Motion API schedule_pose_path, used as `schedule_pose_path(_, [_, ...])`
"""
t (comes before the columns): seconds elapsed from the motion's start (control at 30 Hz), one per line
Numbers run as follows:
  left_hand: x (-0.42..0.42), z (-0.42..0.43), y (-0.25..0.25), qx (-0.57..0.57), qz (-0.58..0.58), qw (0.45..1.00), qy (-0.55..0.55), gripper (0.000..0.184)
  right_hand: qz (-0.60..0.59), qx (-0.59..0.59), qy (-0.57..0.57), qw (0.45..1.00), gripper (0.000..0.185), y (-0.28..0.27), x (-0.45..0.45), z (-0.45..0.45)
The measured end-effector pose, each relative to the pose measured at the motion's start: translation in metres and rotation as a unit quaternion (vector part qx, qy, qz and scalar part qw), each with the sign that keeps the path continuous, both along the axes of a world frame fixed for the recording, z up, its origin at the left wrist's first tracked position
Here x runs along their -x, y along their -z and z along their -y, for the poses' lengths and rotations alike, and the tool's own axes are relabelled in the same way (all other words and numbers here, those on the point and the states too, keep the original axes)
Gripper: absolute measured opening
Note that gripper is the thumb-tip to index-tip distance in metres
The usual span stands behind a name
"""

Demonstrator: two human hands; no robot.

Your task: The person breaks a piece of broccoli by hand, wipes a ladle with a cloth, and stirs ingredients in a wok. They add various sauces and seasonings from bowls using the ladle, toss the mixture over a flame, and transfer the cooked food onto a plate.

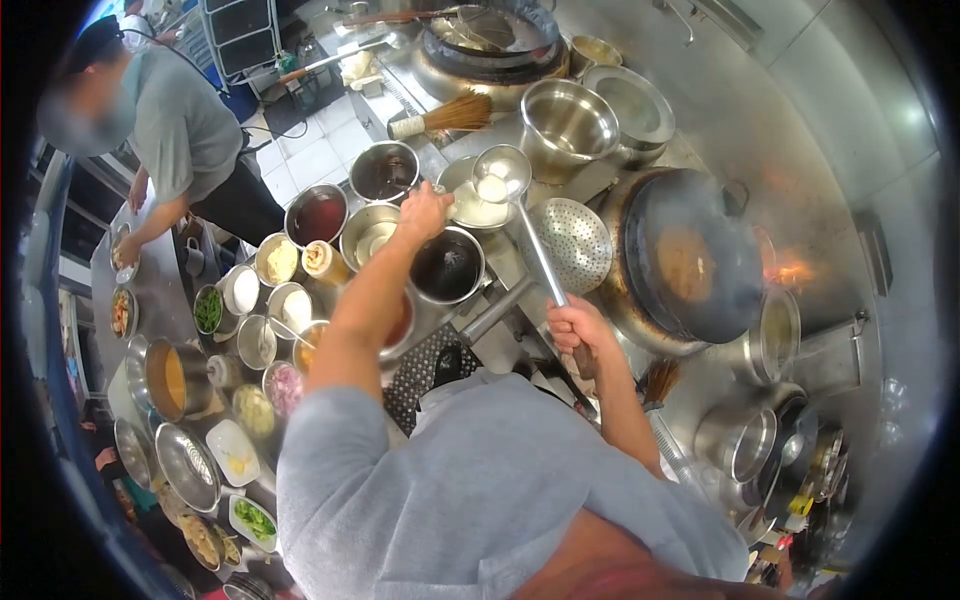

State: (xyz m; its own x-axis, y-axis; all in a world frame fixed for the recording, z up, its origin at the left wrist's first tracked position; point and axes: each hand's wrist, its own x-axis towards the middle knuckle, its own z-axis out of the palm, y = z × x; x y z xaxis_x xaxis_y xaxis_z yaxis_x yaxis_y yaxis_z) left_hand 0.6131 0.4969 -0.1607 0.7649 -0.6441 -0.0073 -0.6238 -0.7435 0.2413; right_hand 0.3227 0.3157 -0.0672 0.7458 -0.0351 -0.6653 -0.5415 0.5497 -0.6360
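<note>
My right hand (pixel 580 332) is wrapped around the handle of a long metal ladle (pixel 541 250). The ladle's bowl, with something white in it, hangs over the edge of a metal bowl (pixel 462 172) that holds a white substance. Stretched out over the pots, my left hand (pixel 425 212) has its fingers drawn together beside that bowl; what they hold, if anything, is too small to make out. Below the left hand stands a pot of dark liquid (pixel 447 264). Right of the ladle lies a round perforated strainer (pixel 566 245).
A steaming wok (pixel 690 265) with brownish contents sits at right, flames (pixel 793 273) beside it. Another wok (pixel 490 45) and a straw brush (pixel 455 114) are at the top. Ingredient containers, including chopped onion (pixel 284 388), crowd the left counter. A co-worker (pixel 185 120) stands upper left.
</note>
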Motion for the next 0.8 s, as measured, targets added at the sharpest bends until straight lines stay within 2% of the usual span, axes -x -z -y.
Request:
schedule_pose_path(0.13, [-0.005, 0.004, 0.006, -0.052, 0.002, 0.999, 0.002, 0.036, 0.000, 0.034, -0.012, 0.999, 0.015, -0.011, 0.011, -0.008])
schedule_pose_path(0.27, [-0.007, 0.001, -0.012, -0.064, -0.009, 0.998, -0.001, 0.033, 0.014, 0.057, -0.016, 0.998, 0.015, -0.016, 0.014, -0.012])
schedule_pose_path(0.37, [-0.007, -0.003, -0.025, -0.107, -0.047, 0.993, 0.001, 0.039, 0.033, 0.054, -0.011, 0.998, 0.015, -0.026, 0.016, -0.018])
schedule_pose_path(0.43, [-0.004, -0.009, -0.034, -0.041, -0.042, 0.997, -0.044, 0.047, 0.030, 0.050, -0.005, 0.998, 0.015, -0.025, 0.017, -0.019])
schedule_pose_path(0.47, [0.000, -0.013, -0.043, -0.045, -0.041, 0.997, -0.039, 0.047, 0.028, 0.049, -0.004, 0.998, 0.015, -0.025, 0.017, -0.019])
schedule_pose_path(0.53, [0.015, -0.026, -0.063, 0.165, -0.079, 0.979, -0.086, 0.048, 0.036, 0.048, 0.001, 0.998, 0.015, -0.029, 0.016, -0.021])
schedule_pose_path(0.57, [0.023, -0.030, -0.065, 0.161, -0.079, 0.980, -0.082, 0.048, 0.042, 0.049, -0.001, 0.998, 0.015, -0.031, 0.016, -0.023])
schedule_pose_path(0.6, [0.032, -0.034, -0.065, 0.315, -0.104, 0.939, -0.088, 0.048, 0.042, 0.045, 0.001, 0.998, 0.015, -0.031, 0.016, -0.025])
schedule_pose_path(0.63, [0.042, -0.040, -0.066, 0.461, -0.127, 0.873, -0.092, 0.050, 0.039, 0.054, -0.001, 0.998, 0.015, -0.032, 0.015, -0.025])
schedule_pose_path(0.7, [0.070, -0.057, -0.081, 0.506, -0.355, 0.766, -0.178, 0.048, 0.033, 0.062, -0.005, 0.998, 0.016, -0.032, 0.013, -0.025])
schedule_pose_path(0.73, [0.083, -0.067, -0.062, 0.592, -0.441, 0.647, -0.189, 0.043, 0.033, 0.060, -0.007, 0.998, 0.016, -0.031, 0.010, -0.025])
schedule_pose_path(0.77, [0.109, -0.069, -0.070, 0.641, -0.444, 0.574, -0.250, 0.039, 0.038, 0.067, -0.003, 0.997, 0.015, -0.030, 0.009, -0.026])
schedule_pose_path(0.8, [0.120, -0.085, -0.048, 0.648, -0.554, 0.464, -0.242, 0.041, 0.042, 0.073, -0.001, 0.996, 0.015, -0.028, 0.009, -0.026])
